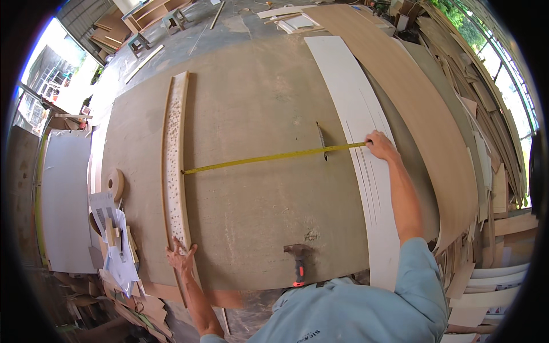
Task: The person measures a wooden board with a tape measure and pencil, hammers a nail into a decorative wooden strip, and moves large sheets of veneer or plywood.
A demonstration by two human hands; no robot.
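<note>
Tape [274, 156], yellow, one: drawn across the surface [246, 108] between its left and right parts, one end at the inner edge of the speckled strip [174, 143], the other over the white panel [349, 97], pinched in the curled fingers of your right hand [380, 145]. Your left hand [182, 258], fingers spread, rests on the strip towards the surface's near edge. Also listed: hammer [299, 266], red and black grip, by the near edge; roll [115, 183] and papers [117, 246], along the left edge.
</note>
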